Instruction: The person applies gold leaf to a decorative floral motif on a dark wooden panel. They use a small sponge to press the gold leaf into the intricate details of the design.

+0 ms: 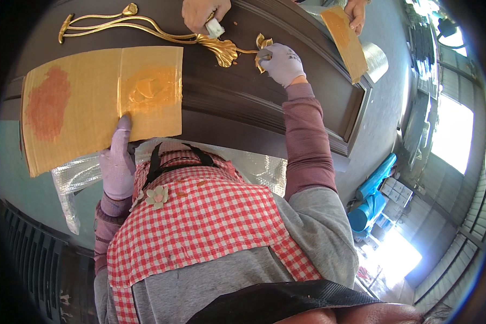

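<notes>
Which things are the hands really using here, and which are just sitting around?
In use:
- right hand on the gold leaf ornament
- left hand on the cardboard sheet smeared with gold paint
- dark door panel

Lying about:
- blue rolls
- silver foil sheet

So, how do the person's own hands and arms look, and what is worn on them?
The left hand and right hand wear pale lavender-grey knit gloves. Both arms have finely striped mauve sleeves under wider grey sleeves. Small dark print marks the right glove's back.

head-worn fisheye, steeply downward, close
</notes>
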`<state>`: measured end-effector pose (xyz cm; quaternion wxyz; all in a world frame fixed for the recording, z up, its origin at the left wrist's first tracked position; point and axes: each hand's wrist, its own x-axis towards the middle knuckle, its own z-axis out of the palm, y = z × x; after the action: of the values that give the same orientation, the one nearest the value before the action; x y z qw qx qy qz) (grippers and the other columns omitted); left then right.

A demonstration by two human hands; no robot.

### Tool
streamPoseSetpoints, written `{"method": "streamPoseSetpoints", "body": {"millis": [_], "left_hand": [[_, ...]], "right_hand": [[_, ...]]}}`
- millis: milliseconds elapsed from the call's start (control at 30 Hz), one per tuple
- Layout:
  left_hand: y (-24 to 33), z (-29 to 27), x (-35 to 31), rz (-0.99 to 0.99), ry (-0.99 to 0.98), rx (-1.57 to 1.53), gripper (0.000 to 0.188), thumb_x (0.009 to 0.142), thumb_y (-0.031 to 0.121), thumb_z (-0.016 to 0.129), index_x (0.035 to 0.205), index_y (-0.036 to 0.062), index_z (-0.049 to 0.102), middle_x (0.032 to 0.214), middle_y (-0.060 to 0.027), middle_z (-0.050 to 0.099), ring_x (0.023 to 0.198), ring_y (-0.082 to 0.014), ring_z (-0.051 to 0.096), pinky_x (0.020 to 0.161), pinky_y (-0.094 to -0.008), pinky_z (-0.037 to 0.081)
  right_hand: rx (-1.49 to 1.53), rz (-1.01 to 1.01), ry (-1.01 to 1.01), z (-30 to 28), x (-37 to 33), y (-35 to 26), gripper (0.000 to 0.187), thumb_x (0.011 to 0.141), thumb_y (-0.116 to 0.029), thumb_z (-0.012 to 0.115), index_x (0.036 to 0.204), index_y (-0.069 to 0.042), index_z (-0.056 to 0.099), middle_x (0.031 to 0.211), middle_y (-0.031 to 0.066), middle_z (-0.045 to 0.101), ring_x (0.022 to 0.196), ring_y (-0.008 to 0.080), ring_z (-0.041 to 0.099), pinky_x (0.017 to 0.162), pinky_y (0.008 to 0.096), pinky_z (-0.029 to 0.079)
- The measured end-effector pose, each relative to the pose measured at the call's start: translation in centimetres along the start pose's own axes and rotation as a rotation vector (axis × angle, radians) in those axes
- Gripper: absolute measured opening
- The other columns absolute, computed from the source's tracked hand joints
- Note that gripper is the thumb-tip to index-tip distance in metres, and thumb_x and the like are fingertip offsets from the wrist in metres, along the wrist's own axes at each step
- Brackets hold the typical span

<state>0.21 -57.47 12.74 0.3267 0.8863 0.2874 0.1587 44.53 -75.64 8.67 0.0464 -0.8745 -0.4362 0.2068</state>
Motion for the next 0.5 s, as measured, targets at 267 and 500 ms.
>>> {"method": "streamPoseSetpoints", "body": {"millis": [267, 500], "left_hand": [[-0.4, 0.1, 0.2, 0.044, -0.002, 0.033, 0.063, 0.095, -0.011, 0.055, 0.155, 0.0072, 0.058, 0.080, -0.0132, 0.070, 0.063, -0.0205, 0.069, 0.062, -0.0356, 0.060], [-0.2, -0.2, 0.2, 0.026, -0.026, -0.002, 0.063, 0.095, -0.012, 0.055, 0.155, 0.0067, 0.057, 0.089, -0.0147, 0.072, 0.065, -0.0208, 0.068, 0.062, -0.0349, 0.059]], "right_hand": [[-0.010, -0.031, 0.258, 1.4, 0.7, 2.2, 0.025, 0.090, -0.028, 0.071, 0.108, -0.016, 0.085, 0.115, 0.0131, 0.078, 0.109, 0.0373, 0.072, 0.096, 0.0487, 0.058], [-0.007, -0.025, -0.112, -1.0, -0.2, -0.9, 0.029, 0.091, -0.028, 0.071, 0.110, -0.010, 0.083, 0.120, 0.0129, 0.077, 0.114, 0.0362, 0.071, 0.100, 0.0479, 0.057]]}}
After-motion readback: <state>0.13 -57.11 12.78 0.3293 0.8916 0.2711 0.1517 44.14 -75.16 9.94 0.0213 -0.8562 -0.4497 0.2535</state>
